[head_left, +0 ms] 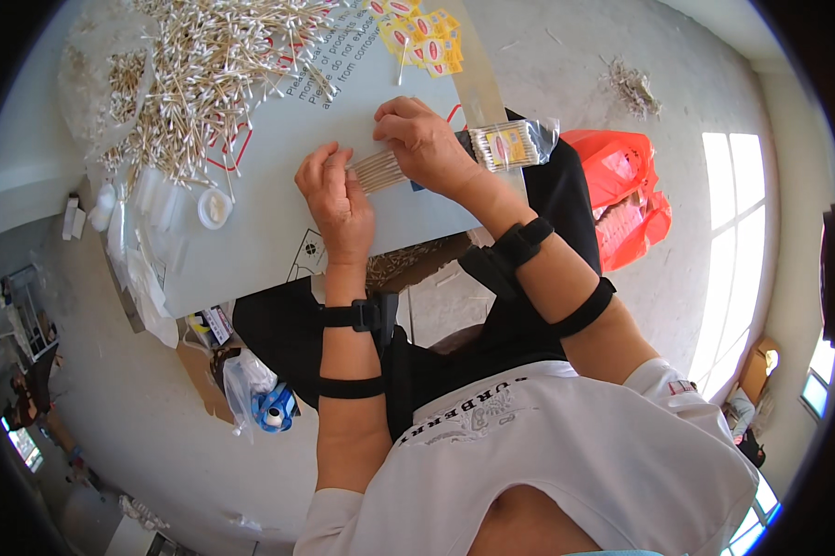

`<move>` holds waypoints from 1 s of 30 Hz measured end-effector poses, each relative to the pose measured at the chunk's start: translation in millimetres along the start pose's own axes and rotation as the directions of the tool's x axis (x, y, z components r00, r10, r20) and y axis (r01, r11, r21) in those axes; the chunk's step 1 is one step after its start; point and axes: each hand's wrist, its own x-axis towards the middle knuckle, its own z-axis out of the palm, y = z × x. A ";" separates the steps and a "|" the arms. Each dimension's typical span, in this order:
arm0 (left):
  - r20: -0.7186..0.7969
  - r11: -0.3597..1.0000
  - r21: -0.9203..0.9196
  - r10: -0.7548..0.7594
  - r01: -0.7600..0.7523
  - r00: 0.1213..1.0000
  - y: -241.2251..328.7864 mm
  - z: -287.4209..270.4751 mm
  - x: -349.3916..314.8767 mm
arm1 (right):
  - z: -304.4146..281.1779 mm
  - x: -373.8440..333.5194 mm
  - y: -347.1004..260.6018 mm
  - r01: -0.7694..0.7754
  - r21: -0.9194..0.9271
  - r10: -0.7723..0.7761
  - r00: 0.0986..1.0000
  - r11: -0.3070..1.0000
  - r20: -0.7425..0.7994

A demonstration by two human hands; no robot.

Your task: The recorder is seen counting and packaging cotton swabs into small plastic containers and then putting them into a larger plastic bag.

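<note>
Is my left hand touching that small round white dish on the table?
Apart: the head view shows a strip of grey tabletop between the left hand and the round white dish.

Seemingly a packing workshop: swabs [209, 79] heaped on the worktop [269, 204] at upper left, yellow labels [429, 48] at top centre, a grey floor [566, 83] (littered with scraps [632, 88] at upper right).

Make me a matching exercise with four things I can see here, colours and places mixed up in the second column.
1. Cotton swab row
2. Loose cotton swab heap
3. Printed cards
4. Plastic bag at right

A. red
B. at the table's far left
C. between left hand and right hand
D. mostly yellow

Pairs: 1-C, 2-B, 3-D, 4-A
</note>
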 end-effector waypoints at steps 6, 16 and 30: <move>-0.012 0.839 -0.508 -0.231 0.193 0.973 7.3 13.1 2.3 | 23.4 -22.1 -23.7 -0.233 0.573 0.399 0.899 0.786 -0.182; 0.169 0.985 -0.145 -0.069 0.094 0.983 16.6 -15.0 -9.4 | 13.0 -43.1 -18.2 -0.236 0.668 0.472 0.860 0.705 -0.195; 0.152 0.901 -0.367 -0.189 0.233 0.970 11.9 -10.8 -20.6 | 11.3 -43.6 -24.3 -0.167 0.629 0.416 0.868 0.759 -0.271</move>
